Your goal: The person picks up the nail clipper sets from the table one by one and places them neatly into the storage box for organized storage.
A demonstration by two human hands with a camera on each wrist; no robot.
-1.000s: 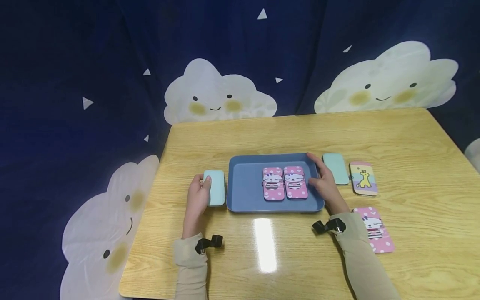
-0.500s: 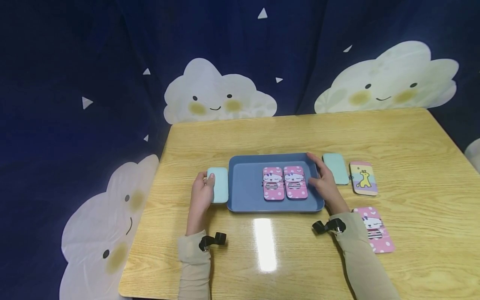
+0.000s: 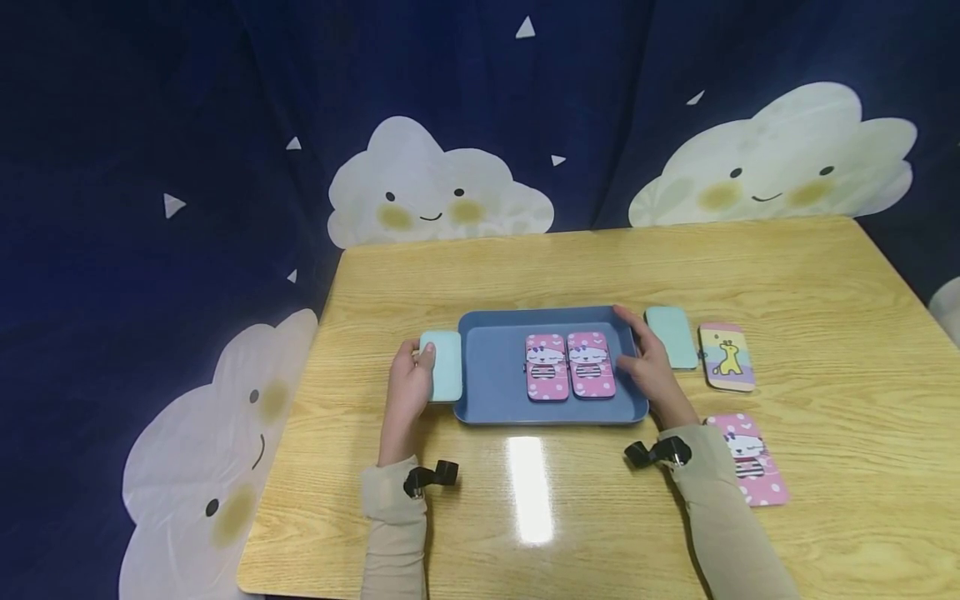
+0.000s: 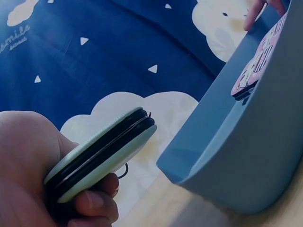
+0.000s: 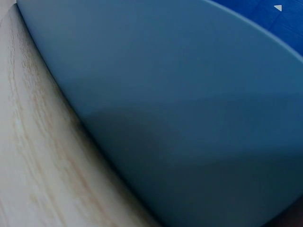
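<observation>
In my left hand (image 3: 409, 385) is a small mint-green hinged case (image 3: 444, 367), pinched with the thumb on top. The left wrist view shows the black edges of this case (image 4: 102, 151) and a thin metal catch. It hangs above the table beside the left end of a blue-grey tray (image 3: 491, 411), apart from the wall. My right hand (image 3: 651, 371) grips the tray's right end, thumb inside; its outer fingers are partly hidden. Two pink cartoon cases, the left one (image 3: 547, 367) and the right one (image 3: 592, 365), lie side by side in the tray.
Right of the tray lie another mint case (image 3: 672, 337), a striped giraffe case (image 3: 726, 357) and a pink cartoon case (image 3: 752, 467), partly covered by my right sleeve (image 3: 723, 508). The wooden table (image 3: 600, 533) ends at a dark blue curtain (image 3: 465, 67). The tray's outer wall (image 5: 156, 94) fills the right wrist view.
My left hand has carried the mint case rightward and slightly away from me, up to the tray's left rim. My right hand and the tray have stayed in place.
</observation>
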